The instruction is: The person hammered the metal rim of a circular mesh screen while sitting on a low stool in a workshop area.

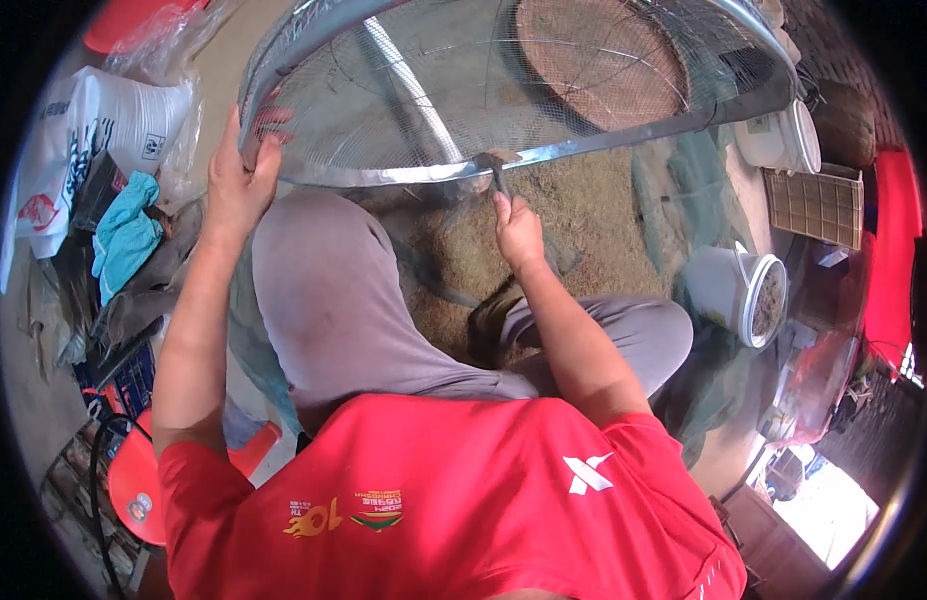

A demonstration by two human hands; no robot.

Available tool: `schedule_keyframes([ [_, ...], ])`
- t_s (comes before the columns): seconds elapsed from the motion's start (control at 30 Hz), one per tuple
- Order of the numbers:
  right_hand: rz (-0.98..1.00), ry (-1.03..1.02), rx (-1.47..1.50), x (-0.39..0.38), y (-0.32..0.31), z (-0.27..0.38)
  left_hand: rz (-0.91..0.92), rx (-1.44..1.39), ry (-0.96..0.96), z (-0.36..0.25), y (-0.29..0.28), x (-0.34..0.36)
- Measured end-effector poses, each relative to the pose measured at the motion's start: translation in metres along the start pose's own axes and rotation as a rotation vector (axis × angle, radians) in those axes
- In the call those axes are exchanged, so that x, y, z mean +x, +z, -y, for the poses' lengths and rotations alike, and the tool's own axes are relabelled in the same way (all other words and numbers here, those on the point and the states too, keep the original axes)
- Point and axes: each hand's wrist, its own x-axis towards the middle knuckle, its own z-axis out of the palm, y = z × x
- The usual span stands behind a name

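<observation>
Nearby, on the wearer's side of the sieve (603, 142), the left knee (323, 290) rises just short of the near rim's left half; whether they touch I cannot tell. The right leg (623, 335) lies folded, lower and farther from the sieve. Between the knee and the folded leg, some grain (463, 250) shows below the sieve.

At the sieve itself, the near rim runs crosswise in front of the body, its right end reaching farther out than its left. The left hand (241, 182) is at the rim's left end, fingers curled around it, thumb on the near side, so it appears to have firm hold there. The right hand (520, 232) is below the middle of the near rim, closed on a small dark tool (499, 180). The tool points up and away from that hand, its far end meeting or overlapping the rim; its exact kind is unclear. The right hand is thus the nearer one to the rim's middle, while the knee leaves little room under the left half.

Around the sieve, a bucket (713, 285) is tilted to the lower right, with a crate (813, 205) and a tub (768, 140) farther up that side. Left of it lie a teal cloth (125, 235) and a white sack (148, 115). Beyond its mesh show a pale pole (413, 90) and a round brown tray (603, 60).
</observation>
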Motion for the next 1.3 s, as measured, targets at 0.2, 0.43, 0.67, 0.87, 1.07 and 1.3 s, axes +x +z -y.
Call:
schedule_keyframes([
  [0.2, 0.015, 0.01, 0.031, -0.002, 0.006, -0.001, -0.168, -0.179, -0.148, 0.032, 0.026, -0.027],
  [0.43, 0.07, 0.013, 0.037, 0.006, -0.004, -0.006, 0.246, -0.594, -1.031, 0.024, 0.067, -0.031],
  [0.67, -0.054, -0.125, 0.466, -0.008, -0.044, 0.044, 0.098, -0.507, -0.907, 0.014, 0.061, -0.043],
  [0.87, -0.028, -0.019, 0.045, -0.004, -0.006, 0.0, 0.121, -0.655, -0.76, 0.017, 0.06, -0.047],
  [1.07, -0.011, -0.045, 0.382, 0.023, -0.027, 0.03, 0.178, -0.644, -0.646, 0.085, 0.05, -0.065],
  [1.3, -0.147, -0.129, 0.096, 0.006, -0.005, 0.008, 0.151, -0.582, -0.598, 0.063, 0.05, -0.053],
])
